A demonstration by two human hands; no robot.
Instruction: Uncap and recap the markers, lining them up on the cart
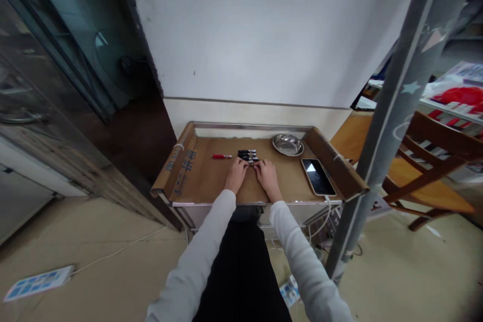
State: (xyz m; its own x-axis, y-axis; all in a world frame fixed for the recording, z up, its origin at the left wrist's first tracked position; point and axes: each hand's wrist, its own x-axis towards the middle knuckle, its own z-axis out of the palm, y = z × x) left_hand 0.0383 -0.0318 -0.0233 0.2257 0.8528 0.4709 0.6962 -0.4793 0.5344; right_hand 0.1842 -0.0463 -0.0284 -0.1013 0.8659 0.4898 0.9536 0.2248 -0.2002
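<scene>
Several black markers lie side by side in a small stack of rows on the brown cardboard surface. My left hand is at the near side of this row, its fingers closed at the left end of a thin dark piece that looks like another black marker. Opposite it, my right hand has its fingertips closed at the right end of the same marker. Most of that marker is hidden by the fingers. A red marker rests apart, left of the black ones.
A round metal dish stands at the back right of the cardboard. In front of it lies a phone with a white cable hanging over the edge. Raised cardboard sides bound the surface. A grey post and wooden chair stand right.
</scene>
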